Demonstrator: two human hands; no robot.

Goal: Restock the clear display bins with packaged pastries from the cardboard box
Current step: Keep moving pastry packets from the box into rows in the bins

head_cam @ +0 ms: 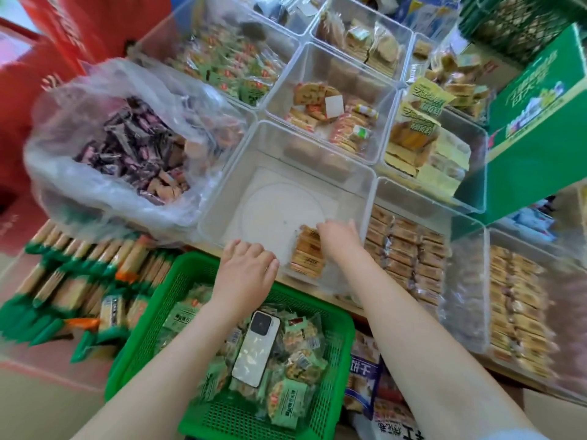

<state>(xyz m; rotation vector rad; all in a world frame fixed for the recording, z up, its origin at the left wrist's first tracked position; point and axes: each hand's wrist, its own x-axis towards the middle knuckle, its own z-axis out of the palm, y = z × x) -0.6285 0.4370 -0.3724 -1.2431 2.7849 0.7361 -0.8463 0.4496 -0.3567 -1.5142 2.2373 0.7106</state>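
Head view: a clear bin [254, 173] is seen in the middle, with low see-through walls on all four sides and lots of bare white floor inside it. Only one small stack of packaged pastries [307, 254] is found in it, pushed into the near right corner, close to the wall.

The right hand [340, 238] is laid on top of that stack, with its fingers bent down over the packs. Whether the packs are really gripped cannot be told. The left hand [246, 265] is held at the near edge of the bin, its fingers curled down over the rim; a grip on the rim cannot be told either.

More bins are packed tight all around. A bin of brown packs [409, 252] is touching the right wall. A bin of round crackers [336, 112] is touching the far wall. A big plastic bag [104, 147] full of dark wrapped sweets is pressed against the left wall and hangs a bit over it.

A green basket [340, 331] is set just below the bin, under both arms. Green snack packs and a white phone [257, 347] are lying in it. Long green packs [79, 281] are spread out to the left of the basket.
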